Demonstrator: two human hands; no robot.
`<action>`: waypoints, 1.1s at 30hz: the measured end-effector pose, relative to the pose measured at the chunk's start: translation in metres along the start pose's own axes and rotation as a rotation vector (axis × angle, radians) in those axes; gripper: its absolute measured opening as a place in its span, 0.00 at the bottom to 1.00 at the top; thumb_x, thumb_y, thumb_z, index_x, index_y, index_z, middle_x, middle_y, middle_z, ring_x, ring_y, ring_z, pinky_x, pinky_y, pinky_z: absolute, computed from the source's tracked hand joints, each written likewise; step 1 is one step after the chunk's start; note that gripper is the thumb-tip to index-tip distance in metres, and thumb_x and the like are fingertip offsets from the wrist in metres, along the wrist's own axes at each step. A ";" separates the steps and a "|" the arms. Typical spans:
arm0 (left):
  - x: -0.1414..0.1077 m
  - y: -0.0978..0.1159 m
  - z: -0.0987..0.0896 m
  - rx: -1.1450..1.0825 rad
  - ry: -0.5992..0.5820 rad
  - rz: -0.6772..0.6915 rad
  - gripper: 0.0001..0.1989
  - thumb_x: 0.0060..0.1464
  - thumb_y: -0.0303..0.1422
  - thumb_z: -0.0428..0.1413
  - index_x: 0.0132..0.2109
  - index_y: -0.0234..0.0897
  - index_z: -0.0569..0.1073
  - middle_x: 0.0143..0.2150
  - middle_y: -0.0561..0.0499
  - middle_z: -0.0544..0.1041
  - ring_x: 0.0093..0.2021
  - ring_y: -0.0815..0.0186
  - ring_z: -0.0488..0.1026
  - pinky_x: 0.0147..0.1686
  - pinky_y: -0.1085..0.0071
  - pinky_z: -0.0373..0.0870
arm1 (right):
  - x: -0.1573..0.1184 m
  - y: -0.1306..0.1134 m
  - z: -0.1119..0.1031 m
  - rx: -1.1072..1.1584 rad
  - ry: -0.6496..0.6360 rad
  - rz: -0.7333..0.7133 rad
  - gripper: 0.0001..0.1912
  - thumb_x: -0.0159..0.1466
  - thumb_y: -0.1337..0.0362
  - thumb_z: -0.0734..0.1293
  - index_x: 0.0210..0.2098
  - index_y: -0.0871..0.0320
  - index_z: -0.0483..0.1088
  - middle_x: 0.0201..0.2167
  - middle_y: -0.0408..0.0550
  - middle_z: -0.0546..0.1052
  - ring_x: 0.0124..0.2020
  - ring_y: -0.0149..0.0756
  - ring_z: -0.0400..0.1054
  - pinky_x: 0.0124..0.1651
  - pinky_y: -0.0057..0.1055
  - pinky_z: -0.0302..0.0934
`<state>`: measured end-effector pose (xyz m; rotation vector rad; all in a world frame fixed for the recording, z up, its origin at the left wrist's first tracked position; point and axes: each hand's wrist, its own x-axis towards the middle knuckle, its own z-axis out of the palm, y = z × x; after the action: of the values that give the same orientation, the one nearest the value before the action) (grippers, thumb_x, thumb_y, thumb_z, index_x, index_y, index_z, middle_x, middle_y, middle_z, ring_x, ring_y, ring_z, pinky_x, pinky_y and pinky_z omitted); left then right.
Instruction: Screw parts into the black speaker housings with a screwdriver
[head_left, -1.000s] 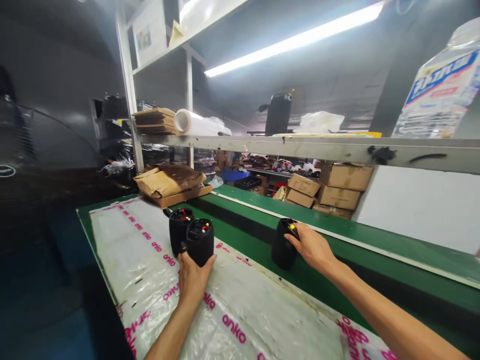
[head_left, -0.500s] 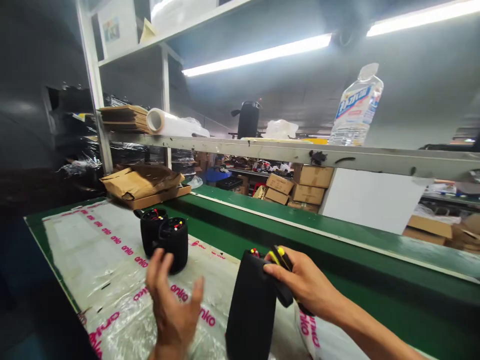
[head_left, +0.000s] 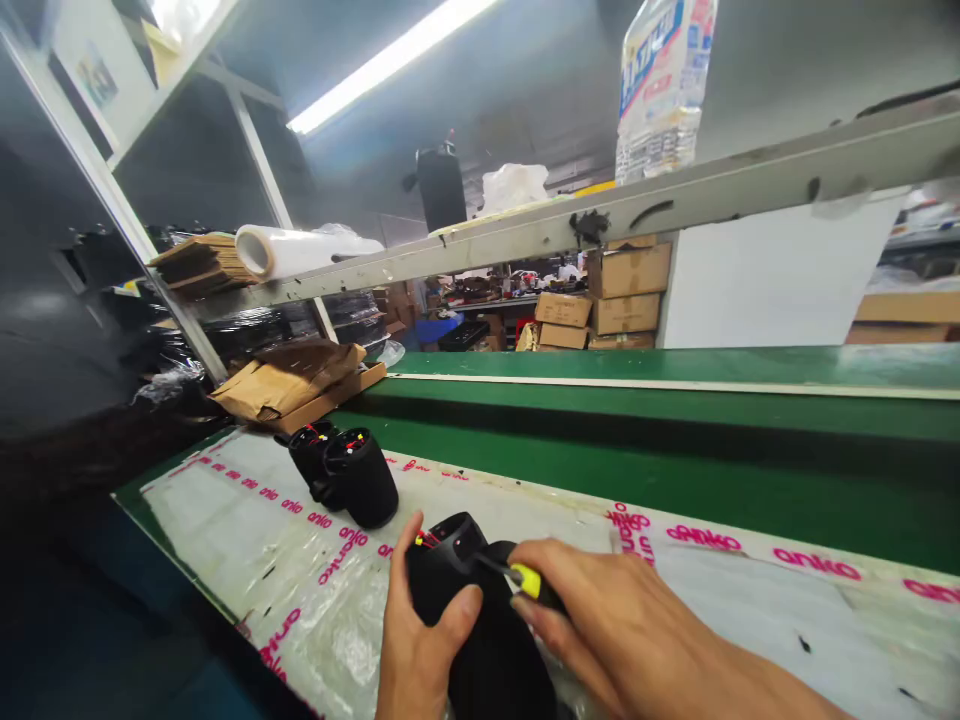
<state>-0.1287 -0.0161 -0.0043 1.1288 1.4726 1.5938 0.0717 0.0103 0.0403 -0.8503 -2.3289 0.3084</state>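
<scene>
A black cylindrical speaker housing (head_left: 499, 660) leans in front of me, its open end up, with red and yellow wires at the rim. My left hand (head_left: 420, 640) is closed around its left side, thumb across the front. In my right hand (head_left: 615, 620) is a screwdriver (head_left: 529, 580) with a yellow and black handle. Its shaft points left at the housing's upper edge, near a dark strap; whether the tip sits in a screw I cannot tell. Farther left, two similar black housings, a nearer one (head_left: 366, 490) and a farther one (head_left: 304, 458), stand together with wires showing inside.
Printed plastic sheeting (head_left: 720, 590) covers the near part of the green bench (head_left: 600, 440). Brown paper packaging (head_left: 289, 380) lies at the back left. Above runs a shelf (head_left: 510, 222) with a plastic film roll (head_left: 292, 250), a black device (head_left: 441, 188) and a clear bottle (head_left: 664, 95).
My left hand has gone from open and empty to gripping the housing. My right hand has let go of the housing and now points the screwdriver at its top. The view has tilted.
</scene>
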 end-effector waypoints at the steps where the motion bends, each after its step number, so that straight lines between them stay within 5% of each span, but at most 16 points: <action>1: -0.002 0.001 0.001 0.009 0.012 0.007 0.49 0.41 0.51 0.64 0.67 0.43 0.55 0.56 0.45 0.74 0.57 0.49 0.71 0.60 0.54 0.63 | -0.004 0.000 0.006 -0.063 -0.023 -0.045 0.07 0.70 0.65 0.62 0.48 0.52 0.62 0.37 0.43 0.75 0.32 0.38 0.72 0.31 0.31 0.58; 11: -0.003 0.004 0.008 0.163 0.058 0.079 0.48 0.40 0.50 0.64 0.66 0.41 0.57 0.57 0.45 0.73 0.58 0.50 0.71 0.59 0.58 0.66 | -0.009 0.015 0.028 -0.416 -0.104 -0.113 0.14 0.62 0.72 0.67 0.41 0.53 0.58 0.30 0.41 0.72 0.24 0.42 0.69 0.21 0.37 0.41; 33: -0.003 0.008 0.021 0.272 0.052 0.116 0.47 0.39 0.48 0.64 0.65 0.41 0.59 0.56 0.45 0.74 0.57 0.51 0.71 0.55 0.60 0.70 | -0.023 0.029 0.025 -0.369 -0.077 -0.136 0.18 0.61 0.75 0.66 0.45 0.55 0.58 0.34 0.42 0.71 0.30 0.41 0.67 0.26 0.35 0.48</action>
<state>-0.1074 -0.0117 0.0027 1.3550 1.7254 1.5416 0.0839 0.0174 -0.0016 -0.8553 -2.5440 -0.1549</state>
